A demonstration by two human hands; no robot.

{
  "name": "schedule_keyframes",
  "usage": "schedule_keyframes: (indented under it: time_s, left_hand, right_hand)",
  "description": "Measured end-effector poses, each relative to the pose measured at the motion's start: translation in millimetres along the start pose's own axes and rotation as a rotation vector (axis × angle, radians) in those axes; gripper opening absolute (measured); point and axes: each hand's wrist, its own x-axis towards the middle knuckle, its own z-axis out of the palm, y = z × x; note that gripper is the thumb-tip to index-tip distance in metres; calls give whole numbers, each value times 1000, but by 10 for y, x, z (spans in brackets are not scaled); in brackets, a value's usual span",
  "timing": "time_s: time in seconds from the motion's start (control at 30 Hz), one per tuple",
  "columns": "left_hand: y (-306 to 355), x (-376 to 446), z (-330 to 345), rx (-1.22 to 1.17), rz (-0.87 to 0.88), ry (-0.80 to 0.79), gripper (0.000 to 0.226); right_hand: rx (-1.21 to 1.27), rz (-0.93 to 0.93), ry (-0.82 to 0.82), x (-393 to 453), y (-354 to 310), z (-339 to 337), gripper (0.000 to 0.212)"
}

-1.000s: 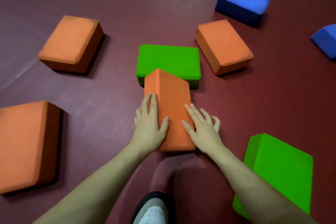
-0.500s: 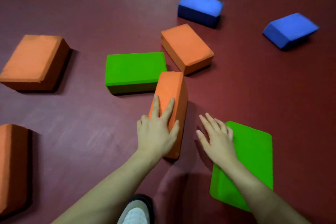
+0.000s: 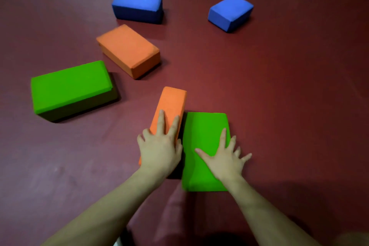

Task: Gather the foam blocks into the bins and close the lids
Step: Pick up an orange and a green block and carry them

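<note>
An orange foam block (image 3: 173, 102) stands on its long edge on the dark red floor, just ahead of me. My left hand (image 3: 160, 147) lies on top of its near end, fingers straight, thumb down its right side. Right beside it lies a flat green block (image 3: 203, 132). On that green block rests my right hand (image 3: 223, 158), fingers spread wide and reaching over its right edge. No bin or lid is in view.
Farther off lie another green block (image 3: 69, 88) at the left, an orange block (image 3: 127, 50) behind it, and two blue blocks (image 3: 137, 6) (image 3: 230, 12) at the back. The dark red floor (image 3: 289, 96) stretches bare to the right.
My right hand left the orange block and came down spread on the green block to the right. My left hand stayed on the orange block, which turned up onto its edge. The view swung right.
</note>
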Motion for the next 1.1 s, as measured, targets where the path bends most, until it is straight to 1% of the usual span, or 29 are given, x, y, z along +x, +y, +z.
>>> schedule_keyframes:
  time_s: [0.07,0.13,0.23,0.3,0.33,0.37,0.43,0.5,0.53,0.6,0.63,0.67,0.73,0.8,0.9,0.97,1.1]
  left_hand:
    - [-3,-24,26,-7,-16,-2,62]
    - [-61,8,36,-26,-20,27,62]
    - [-216,83,26,-40,-54,88,61]
    - [-311,94,4,-32,-74,88,61]
    - [-350,96,-10,-32,-97,75,62]
    - [-370,90,-30,-40,-123,68,64]
    - [-375,83,-66,-56,-161,53,64]
    - [-377,72,-68,-53,-175,27,60]
    - [-386,65,-66,-64,-181,18,61]
    - [-445,56,-84,-77,-185,3,64]
    - [-490,66,-99,-82,-188,-6,64]
    - [-549,82,-117,-88,-193,-19,63]
    - [-663,113,-166,-103,-193,-27,61]
    - [-769,137,-213,-96,-182,7,58]
    - [-907,225,-293,-103,-226,7,65]
    - [-982,368,-366,-116,-227,14,58]
    - [-1116,708,-738,-129,-197,28,59]
  right_hand:
    - [59,-31,34,-12,-17,-13,117]
    - [128,-72,119,-31,-45,-54,114]
    - [240,-239,320,-28,-133,-86,105]
    - [296,-351,470,-14,-218,-103,92]
    - [334,-386,504,-29,-261,-121,86]
    - [385,-409,511,-54,-295,-142,83]
    - [509,-428,458,-101,-334,-154,83]
    - [598,-404,339,-123,-322,-154,84]
    - [645,-415,283,-131,-299,-157,81]
    - [800,-489,177,-147,-264,-176,75]
    - [843,-525,134,-158,-256,-190,77]
    - [835,-546,113,-169,-271,-202,81]
    - [768,-552,125,-179,-347,-232,81]
    - [730,-572,178,-182,-490,-301,79]
    - [683,-622,242,-102,-739,-441,80]
    - [655,-636,267,-12,-903,-569,82]
    - [628,-622,286,111,-1217,-976,82]
